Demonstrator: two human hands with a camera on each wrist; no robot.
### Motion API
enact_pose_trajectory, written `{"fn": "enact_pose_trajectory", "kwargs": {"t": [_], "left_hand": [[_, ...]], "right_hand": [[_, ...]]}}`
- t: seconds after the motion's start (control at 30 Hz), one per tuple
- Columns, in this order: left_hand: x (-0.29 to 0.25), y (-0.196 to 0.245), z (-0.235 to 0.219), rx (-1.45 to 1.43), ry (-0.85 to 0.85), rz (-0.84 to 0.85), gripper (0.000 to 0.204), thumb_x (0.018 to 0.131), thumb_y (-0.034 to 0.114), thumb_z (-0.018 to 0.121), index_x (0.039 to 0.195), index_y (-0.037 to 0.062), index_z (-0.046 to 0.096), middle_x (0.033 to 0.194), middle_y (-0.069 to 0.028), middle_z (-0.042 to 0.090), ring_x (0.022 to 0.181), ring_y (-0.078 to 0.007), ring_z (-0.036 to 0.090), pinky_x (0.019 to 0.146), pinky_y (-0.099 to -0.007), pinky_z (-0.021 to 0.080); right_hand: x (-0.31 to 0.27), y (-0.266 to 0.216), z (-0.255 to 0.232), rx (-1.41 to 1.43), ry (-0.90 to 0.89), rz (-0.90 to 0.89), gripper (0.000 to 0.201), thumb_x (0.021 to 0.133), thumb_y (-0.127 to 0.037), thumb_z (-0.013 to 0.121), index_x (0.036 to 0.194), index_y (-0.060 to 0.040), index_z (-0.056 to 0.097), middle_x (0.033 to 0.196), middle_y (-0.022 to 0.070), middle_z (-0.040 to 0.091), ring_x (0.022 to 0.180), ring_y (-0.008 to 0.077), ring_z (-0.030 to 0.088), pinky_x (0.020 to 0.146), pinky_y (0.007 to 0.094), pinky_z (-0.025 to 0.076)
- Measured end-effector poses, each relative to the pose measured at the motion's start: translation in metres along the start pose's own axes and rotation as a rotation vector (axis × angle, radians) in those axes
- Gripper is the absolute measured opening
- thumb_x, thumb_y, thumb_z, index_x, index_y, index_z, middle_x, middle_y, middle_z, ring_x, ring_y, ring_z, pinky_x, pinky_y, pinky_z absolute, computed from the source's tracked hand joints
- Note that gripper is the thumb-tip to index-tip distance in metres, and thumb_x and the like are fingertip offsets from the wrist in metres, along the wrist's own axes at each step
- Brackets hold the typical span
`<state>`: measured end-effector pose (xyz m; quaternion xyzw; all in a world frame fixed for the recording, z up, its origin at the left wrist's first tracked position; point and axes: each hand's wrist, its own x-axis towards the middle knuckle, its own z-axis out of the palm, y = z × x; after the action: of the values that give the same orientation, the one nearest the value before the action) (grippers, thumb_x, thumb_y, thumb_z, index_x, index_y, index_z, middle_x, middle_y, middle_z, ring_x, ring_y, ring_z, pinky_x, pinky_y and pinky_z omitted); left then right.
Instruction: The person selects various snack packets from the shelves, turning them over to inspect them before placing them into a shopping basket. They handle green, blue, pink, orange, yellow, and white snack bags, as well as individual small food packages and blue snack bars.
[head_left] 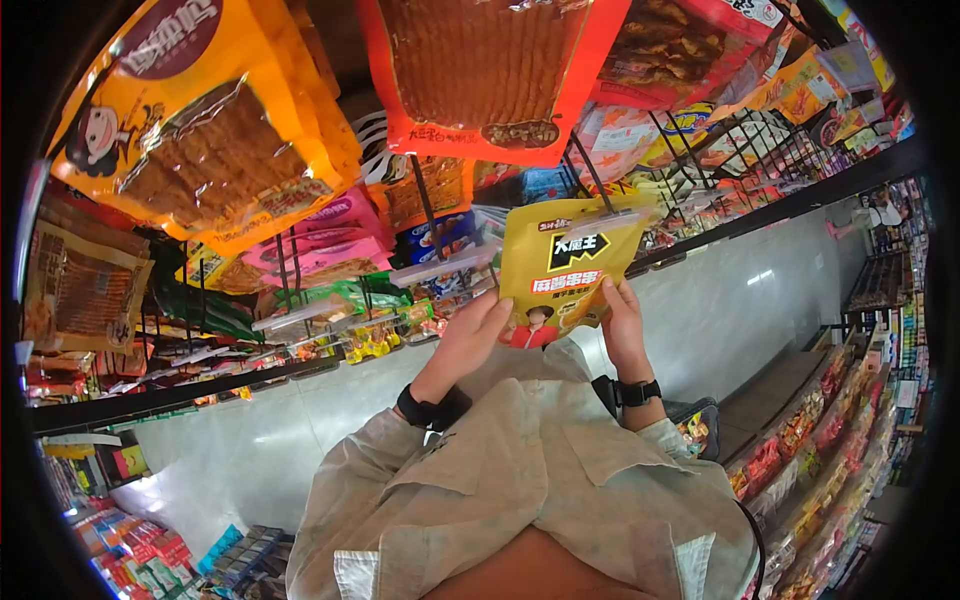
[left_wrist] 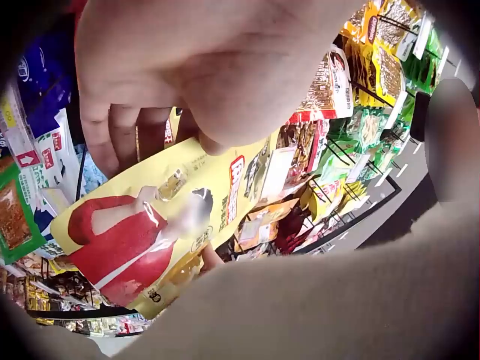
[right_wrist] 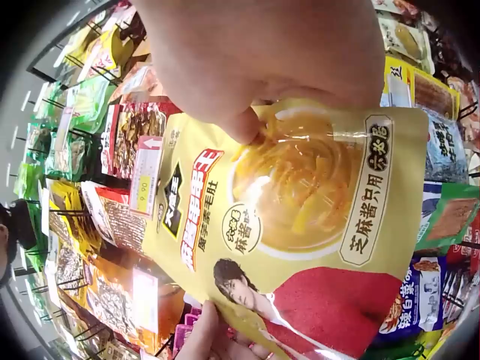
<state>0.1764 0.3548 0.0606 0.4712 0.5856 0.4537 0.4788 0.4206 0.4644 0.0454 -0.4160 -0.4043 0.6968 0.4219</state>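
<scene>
A yellow snack pouch (head_left: 555,262) with dark lettering and a figure in red is held up in front of the chest, between both hands. My left hand (head_left: 472,338) grips its lower left edge, the thumb on the front. At the opposite edge, my right hand (head_left: 625,325) holds it with the thumb laid over the front. Seen from the right wrist, the pouch (right_wrist: 300,195) shows a bowl of food, and the left thumb (right_wrist: 196,341) pinches its other side. The left wrist view has left fingers (left_wrist: 120,131) behind the pouch (left_wrist: 161,225).
Hanging snack bags crowd the rack ahead, including a large orange bag (head_left: 220,130) and a red one (head_left: 480,80). Metal hooks with price tags (head_left: 445,268) jut out close to the pouch. Grey floor (head_left: 740,290) lies below, with stocked shelves (head_left: 800,440) at the right.
</scene>
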Motion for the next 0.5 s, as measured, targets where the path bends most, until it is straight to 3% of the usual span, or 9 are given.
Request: {"fn": "enact_pose_trajectory", "kwargs": {"t": [0.17, 0.27, 0.37, 0.5], "left_hand": [[0.011, 0.007, 0.006, 0.020, 0.073, -0.031, 0.031, 0.109, 0.024, 0.051, 0.126, 0.0005, 0.060, 0.098, -0.0131, 0.064, 0.091, -0.0239, 0.063, 0.084, -0.0339, 0.050], [0.016, 0.001, 0.012, 0.082, 0.104, -0.126, 0.030, 0.109, 0.022, 0.050, 0.127, 0.0009, 0.060, 0.100, -0.0130, 0.065, 0.092, -0.0222, 0.063, 0.085, -0.0337, 0.050], [0.020, 0.018, 0.024, -0.025, 0.206, -0.073, 0.029, 0.109, 0.022, 0.050, 0.125, 0.0006, 0.061, 0.101, -0.0123, 0.066, 0.090, -0.0200, 0.063, 0.084, -0.0326, 0.050], [0.028, 0.004, 0.037, -0.049, 0.284, -0.062, 0.029, 0.109, 0.023, 0.050, 0.122, 0.0005, 0.062, 0.100, -0.0107, 0.066, 0.087, -0.0157, 0.062, 0.081, -0.0313, 0.050]], "right_hand": [[0.031, 0.000, -0.008, 0.002, -0.074, 0.013, 0.031, 0.110, -0.021, 0.050, 0.133, -0.0045, 0.062, 0.126, 0.0030, 0.068, 0.113, 0.0107, 0.062, 0.099, 0.0290, 0.048], [0.052, 0.001, -0.014, -0.014, -0.137, 0.013, 0.031, 0.109, -0.021, 0.051, 0.132, -0.0041, 0.063, 0.124, 0.0022, 0.068, 0.111, 0.0099, 0.062, 0.098, 0.0284, 0.048], [0.072, 0.002, -0.020, -0.055, -0.171, 0.035, 0.028, 0.109, -0.020, 0.053, 0.128, -0.0035, 0.064, 0.121, 0.0017, 0.068, 0.108, 0.0090, 0.061, 0.096, 0.0273, 0.047], [0.095, 0.000, -0.029, -0.152, -0.221, 0.090, 0.025, 0.108, -0.019, 0.054, 0.124, -0.0030, 0.065, 0.116, 0.0015, 0.069, 0.105, 0.0083, 0.061, 0.094, 0.0261, 0.047]]}}
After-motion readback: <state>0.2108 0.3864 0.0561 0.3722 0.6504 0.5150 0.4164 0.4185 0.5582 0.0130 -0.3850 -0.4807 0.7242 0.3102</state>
